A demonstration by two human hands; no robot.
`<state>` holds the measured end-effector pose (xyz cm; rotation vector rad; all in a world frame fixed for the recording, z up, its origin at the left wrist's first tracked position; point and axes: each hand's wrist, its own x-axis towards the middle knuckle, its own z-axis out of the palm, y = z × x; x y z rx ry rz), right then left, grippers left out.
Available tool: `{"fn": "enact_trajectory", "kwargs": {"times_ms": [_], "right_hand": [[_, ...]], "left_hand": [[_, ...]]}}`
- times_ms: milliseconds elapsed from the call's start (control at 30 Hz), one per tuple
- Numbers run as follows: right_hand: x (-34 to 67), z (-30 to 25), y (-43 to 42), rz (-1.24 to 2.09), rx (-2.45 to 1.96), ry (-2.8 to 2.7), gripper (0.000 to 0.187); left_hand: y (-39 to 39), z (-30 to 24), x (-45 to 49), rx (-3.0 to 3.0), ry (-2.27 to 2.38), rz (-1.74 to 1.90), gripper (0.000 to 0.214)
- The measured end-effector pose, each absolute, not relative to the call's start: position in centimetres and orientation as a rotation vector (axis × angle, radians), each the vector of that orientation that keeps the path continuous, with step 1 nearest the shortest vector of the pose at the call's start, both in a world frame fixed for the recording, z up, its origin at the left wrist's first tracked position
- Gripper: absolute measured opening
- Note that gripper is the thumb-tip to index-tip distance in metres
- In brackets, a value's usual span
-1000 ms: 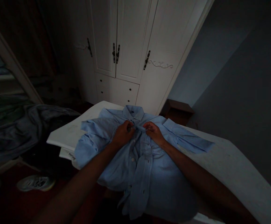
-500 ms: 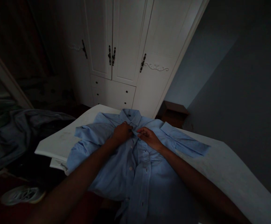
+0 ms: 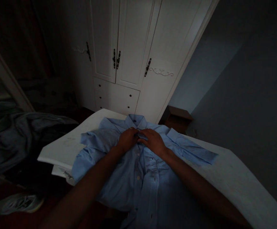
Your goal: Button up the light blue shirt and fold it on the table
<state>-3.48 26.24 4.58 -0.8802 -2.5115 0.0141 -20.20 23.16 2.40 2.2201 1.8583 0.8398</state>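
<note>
A light blue button-up shirt point(image 3: 121, 187) lies front side up, its collar at the far end and its sleeves out to both sides. Just below the collar, my left hand point(image 3: 128, 140) is closed on the shirt's front edge. My right hand point(image 3: 152, 141) meets it there, fingers bent and pinching the other front edge. The fingertips of both hands nearly touch, and they hide the cloth between them. Lower down the front is undone, with buttons on the left edge and buttonholes on the right edge.
The shirt rests on a white table point(image 3: 62, 146). Behind it stands a white wardrobe point(image 3: 119, 95) with dark handles. A brown wooden cabinet point(image 3: 178, 114) is at the back right. Grey cloth point(image 3: 33, 136) is heaped on the left, and a shoe point(image 3: 20, 203) lies on the floor.
My right hand has moved in against my left, closing the small gap between the fingers at the shirt's upper front. The view has shifted slightly.
</note>
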Motion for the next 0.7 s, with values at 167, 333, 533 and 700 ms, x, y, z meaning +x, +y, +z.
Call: {"fn": "enact_trajectory", "kwargs": {"times_ms": [167, 333, 533, 700], "right_hand": [[-3.4, 4.1, 27.8, 0.208, -0.889, -2.478, 0.018], [-3.2, 2.8, 28.2, 0.259, -0.829, -2.38, 0.017], [-3.5, 0.8, 27.9, 0.176, -0.873, -2.392, 0.024], [-3.3, 0.6, 28.0, 0.166, -0.859, -2.403, 0.026]], "left_hand": [[23.8, 1.8, -20.7, 2.169, 1.794, 0.814, 0.02], [24.2, 1.8, -20.9, 2.018, 1.765, 0.894, 0.025], [24.0, 2.1, -20.8, 1.976, 1.775, 0.869, 0.02], [23.8, 2.6, -20.6, 1.98, 1.773, 0.87, 0.02]]}}
